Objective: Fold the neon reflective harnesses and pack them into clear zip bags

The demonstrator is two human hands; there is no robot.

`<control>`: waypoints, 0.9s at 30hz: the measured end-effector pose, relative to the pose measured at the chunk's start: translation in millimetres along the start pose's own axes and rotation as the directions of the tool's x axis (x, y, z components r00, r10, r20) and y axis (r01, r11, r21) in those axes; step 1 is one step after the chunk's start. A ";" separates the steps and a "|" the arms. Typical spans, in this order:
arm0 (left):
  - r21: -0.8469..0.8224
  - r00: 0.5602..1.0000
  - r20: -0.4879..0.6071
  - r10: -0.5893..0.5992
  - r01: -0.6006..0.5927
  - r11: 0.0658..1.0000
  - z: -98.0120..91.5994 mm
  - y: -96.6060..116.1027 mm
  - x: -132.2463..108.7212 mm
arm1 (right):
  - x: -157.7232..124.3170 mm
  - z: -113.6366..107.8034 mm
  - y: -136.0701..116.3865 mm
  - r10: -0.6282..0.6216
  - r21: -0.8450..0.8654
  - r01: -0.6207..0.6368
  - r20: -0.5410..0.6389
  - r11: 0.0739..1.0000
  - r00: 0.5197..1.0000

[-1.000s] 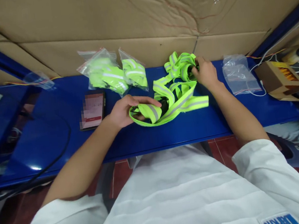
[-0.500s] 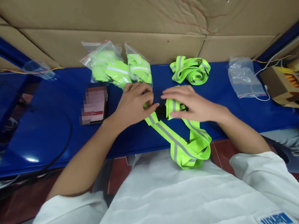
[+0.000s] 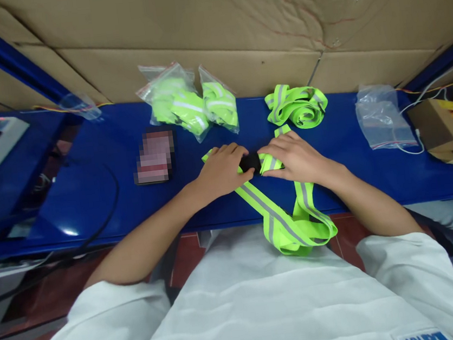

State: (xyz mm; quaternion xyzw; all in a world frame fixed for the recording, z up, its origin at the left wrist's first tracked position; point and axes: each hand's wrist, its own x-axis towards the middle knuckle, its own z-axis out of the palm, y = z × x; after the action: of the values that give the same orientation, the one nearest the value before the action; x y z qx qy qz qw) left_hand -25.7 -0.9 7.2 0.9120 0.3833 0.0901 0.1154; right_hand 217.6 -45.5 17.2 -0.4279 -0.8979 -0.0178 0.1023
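Note:
Between my hands lies a neon-yellow reflective strap [image 3: 274,212] with a grey stripe, a loop of it hanging over the table's front edge against my shirt. A black buckle [image 3: 249,162] joins it in the middle. My left hand [image 3: 226,169] is closed over the strap at the buckle's left side, thumb against the black part. On the other side my right hand [image 3: 292,154] grips folded strap close to the buckle. The undersides of both hands are hidden. Behind my right hand rests another reflective strap [image 3: 300,108], loosely coiled.
Clear plastic bags of neon straps [image 3: 180,107] stand at the back beside a phone [image 3: 155,157]. On the right are a clear zip bag [image 3: 384,118], a white cable and an open cardboard box [image 3: 442,126]. A clear cup [image 3: 82,107] lies back left on the blue table [image 3: 88,175].
My hands have closed in on the black buckle from both sides and the fingers grip more tightly. The whole view has shifted slightly, so table items appear further right.

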 end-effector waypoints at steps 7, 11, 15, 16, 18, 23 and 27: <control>0.151 0.994 -0.069 0.090 -0.079 0.985 -3.4 1.9 -1.8 | -0.5 -6.8 -0.4 -0.075 -0.042 0.071 -0.098 0.997 0.992; 0.223 0.989 -0.066 0.131 -0.114 0.968 -3.0 4.3 -0.8 | -1.1 -7.3 2.8 -0.073 -0.051 0.069 -0.083 0.996 0.994; 0.235 0.982 -0.111 0.151 -0.121 0.964 -5.0 6.0 -0.4 | -4.0 -13.6 8.0 -0.043 -0.028 0.041 -0.083 0.999 0.996; 0.222 0.980 -0.137 0.145 -0.112 0.969 -5.3 5.8 -0.3 | -5.1 -15.9 9.4 -0.033 -0.018 0.031 -0.091 0.999 0.995; 0.183 0.978 -0.177 0.115 -0.082 0.980 -5.3 4.1 0.2 | -7.3 -20.3 12.5 -0.007 -0.005 0.007 -0.118 1.000 0.993; -0.086 0.995 -0.105 0.002 -0.011 0.996 -5.7 -6.2 3.3 | -10.8 -25.1 23.7 0.049 0.027 -0.044 -0.217 0.999 0.975; -0.443 1.000 -0.016 -0.016 0.007 0.897 -14.9 -17.0 6.9 | -12.9 -28.9 33.7 0.083 0.038 -0.076 -0.257 0.996 0.963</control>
State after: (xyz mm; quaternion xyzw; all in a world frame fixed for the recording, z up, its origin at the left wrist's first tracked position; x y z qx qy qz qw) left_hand -36.2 17.7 17.3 0.8586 0.3593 0.1830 0.3165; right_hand 256.3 -37.5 41.0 -0.4562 -0.8591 -0.0569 0.2247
